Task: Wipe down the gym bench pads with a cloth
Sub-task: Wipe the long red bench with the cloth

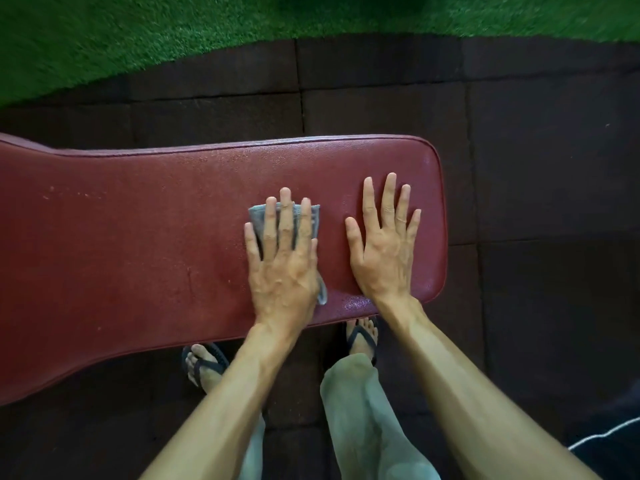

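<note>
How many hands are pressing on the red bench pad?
2. The left hand lies flat on the grey cloth, mid-pad. The right hand lies flat on the bare red bench pad near its right end.

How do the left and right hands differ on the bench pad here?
The left hand presses a grey cloth flat onto the red pad; the right hand lies bare on the pad, touching no cloth. The left hand sits nearer the pad's middle, the right hand nearer its rounded end. Both lie palm down, fingers straight.
</note>
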A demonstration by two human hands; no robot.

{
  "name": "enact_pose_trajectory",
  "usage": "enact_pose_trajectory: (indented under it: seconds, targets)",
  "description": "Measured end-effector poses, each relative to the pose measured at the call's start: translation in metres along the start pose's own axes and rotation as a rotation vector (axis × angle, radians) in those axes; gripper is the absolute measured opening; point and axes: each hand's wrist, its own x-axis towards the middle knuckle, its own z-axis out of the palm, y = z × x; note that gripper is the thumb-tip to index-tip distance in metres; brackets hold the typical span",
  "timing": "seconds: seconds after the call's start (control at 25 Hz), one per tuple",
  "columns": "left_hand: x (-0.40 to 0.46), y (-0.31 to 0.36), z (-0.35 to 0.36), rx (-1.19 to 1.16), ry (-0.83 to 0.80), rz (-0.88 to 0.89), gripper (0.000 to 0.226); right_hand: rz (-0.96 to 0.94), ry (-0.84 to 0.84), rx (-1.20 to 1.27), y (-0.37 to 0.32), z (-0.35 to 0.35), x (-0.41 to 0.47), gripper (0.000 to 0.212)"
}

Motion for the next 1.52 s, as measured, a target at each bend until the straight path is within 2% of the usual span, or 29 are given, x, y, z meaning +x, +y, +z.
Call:
enact_pose_trajectory:
  seconds: [0.08, 0.16, 0.28, 0.36, 0.44, 0.52, 0.6, 0.72, 0.8, 0.88, 1.0, 1.12, 1.2, 1.28, 1.36, 1.4, 1.44, 1.52]
  targets:
    - [-0.013, -0.048, -0.007, 0.044, -0.013, 0.004, 0.056, 0.027, -0.007, 0.008, -0.003, -0.001, -0.001, 0.063]
    - [0.002, -0.096, -0.017, -0.014, 0.006, -0.105, 0.054, 0.032, -0.013, 0.010, -0.009, 0.000, -0.005, 0.064]
    - [0.060, -0.103, -0.023, -0.107, 0.072, -0.238, 0.054, 0.040, -0.003, -0.001, -0.023, 0.008, -0.012, 0.065]
    - [0.067, -0.070, -0.024, -0.095, 0.061, -0.150, 0.054, 0.066, -0.003, -0.016, -0.029, 0.010, -0.011, 0.064]
    - [0.027, -0.054, -0.016, 0.003, 0.016, 0.098, 0.054, 0.074, -0.005, -0.022, -0.033, 0.009, -0.009, 0.064]
    - [-0.030, -0.088, -0.016, 0.094, -0.025, 0.255, 0.058, 0.017, -0.018, -0.015, -0.048, 0.011, -0.011, 0.063]
    - [-0.052, -0.152, -0.026, 0.105, -0.046, 0.261, 0.063, -0.054, -0.028, -0.021, -0.068, 0.016, -0.016, 0.062]
    - [-0.012, -0.219, -0.040, 0.036, -0.003, 0.078, 0.058, -0.031, -0.029, 0.014, -0.093, 0.026, -0.022, 0.062]
    - [0.047, -0.210, -0.043, -0.052, 0.069, -0.066, 0.056, -0.037, -0.025, 0.021, -0.106, 0.031, -0.024, 0.061]
    - [0.085, -0.167, -0.042, -0.126, 0.078, -0.096, 0.057, -0.066, -0.005, 0.007, -0.119, 0.037, -0.024, 0.059]
    - [0.035, -0.133, -0.031, -0.060, 0.034, 0.171, 0.056, 0.001, 0.031, 0.036, -0.135, 0.041, -0.023, 0.057]
    - [-0.054, -0.208, -0.037, 0.039, -0.028, 0.235, 0.059, 0.060, 0.039, 0.063, -0.151, 0.047, -0.033, 0.057]
    - [-0.048, -0.281, -0.049, 0.087, -0.027, 0.172, 0.061, 0.012, 0.032, 0.023, -0.169, 0.056, -0.046, 0.058]
    - [-0.002, -0.314, -0.058, 0.062, -0.007, -0.003, 0.059, -0.022, 0.017, 0.003, -0.184, 0.063, -0.052, 0.059]
    - [0.052, -0.288, -0.058, -0.055, 0.084, -0.128, 0.058, 0.003, 0.015, 0.008, -0.188, 0.065, -0.051, 0.059]
    - [0.067, -0.259, -0.055, -0.100, 0.091, -0.130, 0.058, 0.007, 0.013, 0.007, -0.187, 0.065, -0.052, 0.059]
    - [0.070, -0.231, -0.052, -0.121, 0.093, -0.102, 0.058, -0.008, 0.011, 0.006, -0.184, 0.065, -0.053, 0.058]
    - [0.033, -0.196, -0.042, -0.064, 0.060, 0.067, 0.056, -0.036, 0.003, 0.015, -0.179, 0.065, -0.055, 0.058]
